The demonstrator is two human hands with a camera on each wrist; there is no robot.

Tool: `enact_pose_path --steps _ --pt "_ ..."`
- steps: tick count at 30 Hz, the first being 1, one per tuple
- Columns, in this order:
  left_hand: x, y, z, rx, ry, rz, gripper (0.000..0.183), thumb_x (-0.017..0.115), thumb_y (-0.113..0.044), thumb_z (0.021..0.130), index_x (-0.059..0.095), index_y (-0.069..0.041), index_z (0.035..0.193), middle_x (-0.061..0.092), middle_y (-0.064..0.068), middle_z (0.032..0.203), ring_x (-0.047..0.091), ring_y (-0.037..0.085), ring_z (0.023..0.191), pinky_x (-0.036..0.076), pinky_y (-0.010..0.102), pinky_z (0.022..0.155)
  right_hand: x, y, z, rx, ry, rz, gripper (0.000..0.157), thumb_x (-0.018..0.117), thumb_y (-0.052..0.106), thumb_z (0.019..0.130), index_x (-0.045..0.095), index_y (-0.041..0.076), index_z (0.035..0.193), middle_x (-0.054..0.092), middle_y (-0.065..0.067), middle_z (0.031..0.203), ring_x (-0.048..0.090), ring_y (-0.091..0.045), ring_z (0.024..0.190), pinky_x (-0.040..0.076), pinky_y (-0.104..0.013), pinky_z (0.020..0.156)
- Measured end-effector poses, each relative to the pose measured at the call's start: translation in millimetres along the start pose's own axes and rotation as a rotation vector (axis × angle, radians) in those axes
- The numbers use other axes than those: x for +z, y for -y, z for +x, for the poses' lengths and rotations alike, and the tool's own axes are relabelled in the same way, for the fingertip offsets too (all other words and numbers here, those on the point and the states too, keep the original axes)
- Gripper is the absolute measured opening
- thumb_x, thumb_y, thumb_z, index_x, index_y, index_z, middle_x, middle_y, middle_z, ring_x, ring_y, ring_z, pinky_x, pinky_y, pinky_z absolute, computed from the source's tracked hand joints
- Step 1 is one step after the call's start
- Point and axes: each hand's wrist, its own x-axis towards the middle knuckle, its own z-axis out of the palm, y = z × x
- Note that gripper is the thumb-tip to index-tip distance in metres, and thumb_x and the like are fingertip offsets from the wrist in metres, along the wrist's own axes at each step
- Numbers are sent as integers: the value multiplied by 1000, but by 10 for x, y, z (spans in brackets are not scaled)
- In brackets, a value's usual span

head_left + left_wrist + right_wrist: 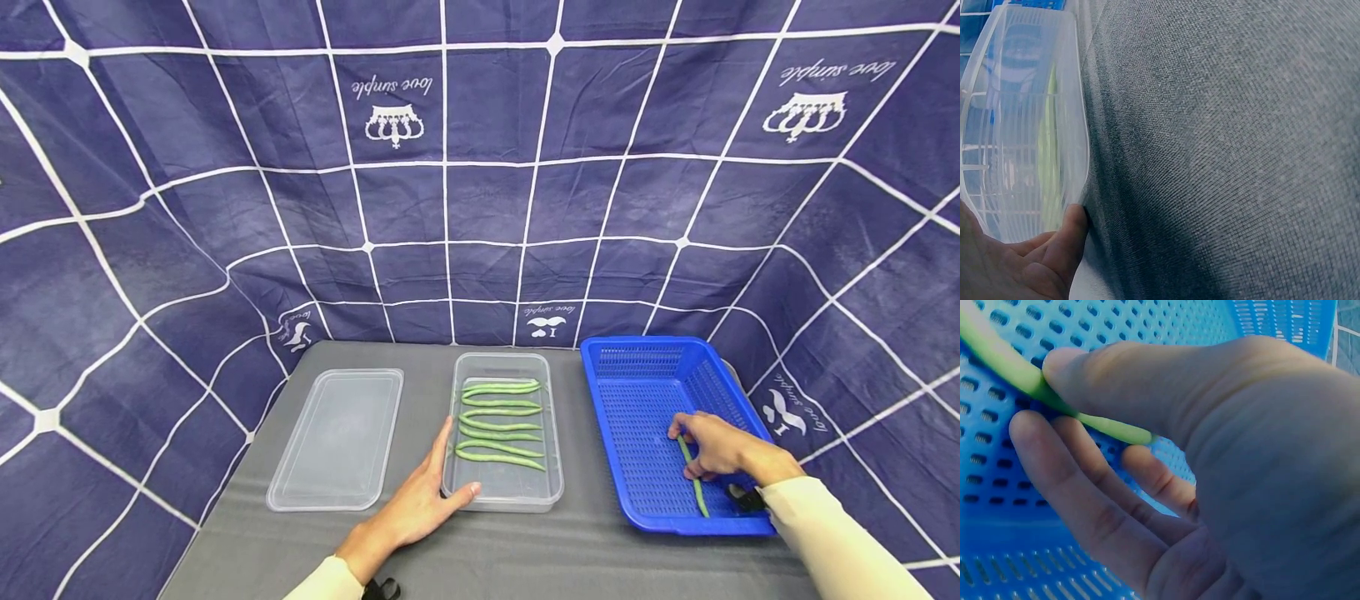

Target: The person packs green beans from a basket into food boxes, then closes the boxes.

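Note:
Inside a blue plastic basket (637, 400), my right hand (716, 446) pinches one long green bean (702, 497). The right wrist view shows the thumb (1066, 369) against the bean (1007, 362), with the other fingers curved below it. Several green beans (498, 412) lie crosswise, one behind another, in a clear plastic container (517, 498). My left hand (420, 500) rests against the container's left side near the front corner, fingers extended and thumb apart. The left wrist view has its fingertips touching the container wall (1016, 125).
A clear, flat lid (337, 442) lies on the grey tabletop (480, 558), left of the container. Dark blue cloth (487, 200) with white lines hangs behind the table and along both sides. The basket has raised walls around it.

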Motion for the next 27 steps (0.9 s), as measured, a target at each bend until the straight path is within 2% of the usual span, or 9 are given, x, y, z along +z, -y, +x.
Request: enact_pose_path --steps 8,12,15,18,27 --pt "2 1 3 7 -4 -2 118 79 -59 107 3 -25 190 22 10 197 37 40 177 35 65 141 4 24 53 -64 -1 -73 63 97 -5 65 71 8 121 69 -7 101 66 -22 90 60 -25 63" --pt "-1 -2 -3 0 -6 8 118 79 -60 107 4 -24 190 24 12 196 39 43 176 36 66 140 1 54 67 -115 -10 -76 62 93 -6 67 71 9 123 70 -2 97 63 -12 80 55 -25 65" --pt "-9 -12 -3 0 -6 10 119 79 -61 106 4 -22 190 25 14 195 39 44 175 37 67 139 -5 89 57 -185 -27 -58 59 88 -10 69 70 8 123 69 -1 93 59 -3 72 51 -23 63" --pt "-16 -16 2 4 -6 8 120 80 -61 106 4 -22 190 26 14 195 39 44 175 36 67 140 -10 127 57 -244 -60 -58 59 84 -13 69 70 9 122 68 1 90 56 2 71 48 -22 65" --pt "-18 -5 11 10 -8 11 120 80 -61 105 4 -21 190 27 16 194 38 43 176 36 66 140 -22 261 86 -302 -91 -32 58 80 -17 75 67 8 126 75 -2 97 64 2 77 54 -23 67"
